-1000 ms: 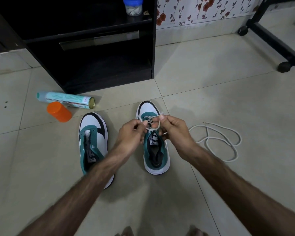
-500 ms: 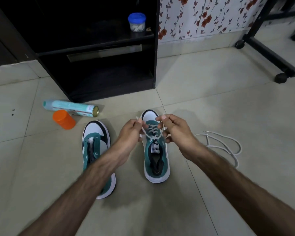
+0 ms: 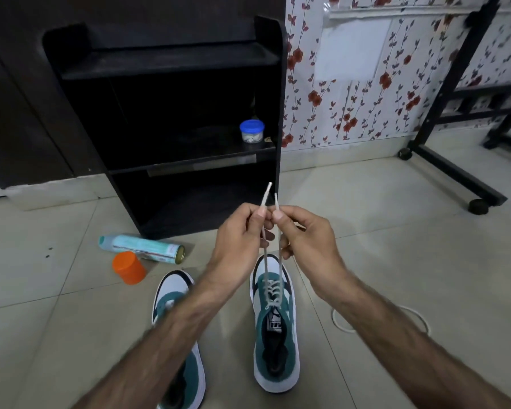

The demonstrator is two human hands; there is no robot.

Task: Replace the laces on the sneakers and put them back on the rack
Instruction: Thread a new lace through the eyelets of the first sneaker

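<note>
Both hands pinch the lace [image 3: 266,261] ends, held up taut above the right sneaker [image 3: 275,335] on the floor: left hand [image 3: 239,240], right hand [image 3: 304,237]. The lace appears light, soft and limp; grip near the stiff tips.

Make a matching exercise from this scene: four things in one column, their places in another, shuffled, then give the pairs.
Things:
1. blue-lidded jar
2. orange cap
3. spray can
4. loose lace

Places:
A. lying on its side on the floor by the rack's base
B. on the rack's shelf
C. floor, right of the sneakers
D. floor, just in front of the can

Pairs: 1-B, 2-D, 3-A, 4-C
</note>
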